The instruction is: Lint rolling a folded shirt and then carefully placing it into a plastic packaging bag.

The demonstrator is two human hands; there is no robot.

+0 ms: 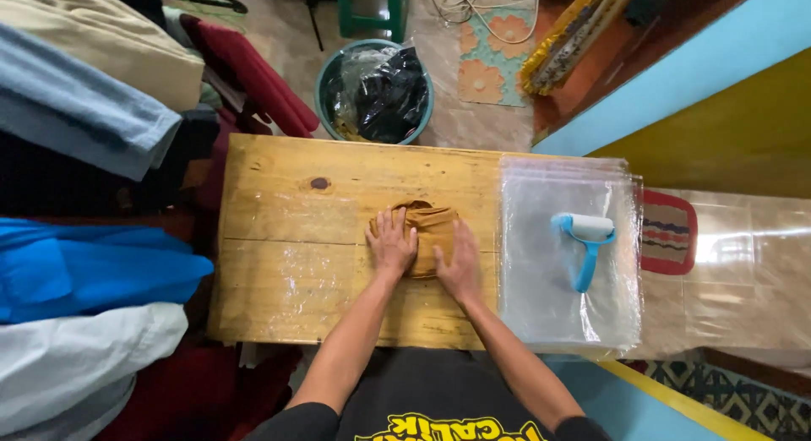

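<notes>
Both hands' grip (pixel 427 248) flat on folded brown cloth (pixel 428 225).

A wooden table (pixel 287 238) is seen from above. On its right end a stack of clear plastic bags (pixel 541 297) is laid, and a blue-handled lint roller (pixel 585 242) is rested on top of the stack. Beyond the table's far edge a teal bin (pixel 331 78) lined with a black bag is placed on the tiled floor, near a floral mat (pixel 494 57). To the left, folded garments are piled: a blue one (pixel 76 276), a white one (pixel 76 365) and a grey-blue one (pixel 76 111).
</notes>
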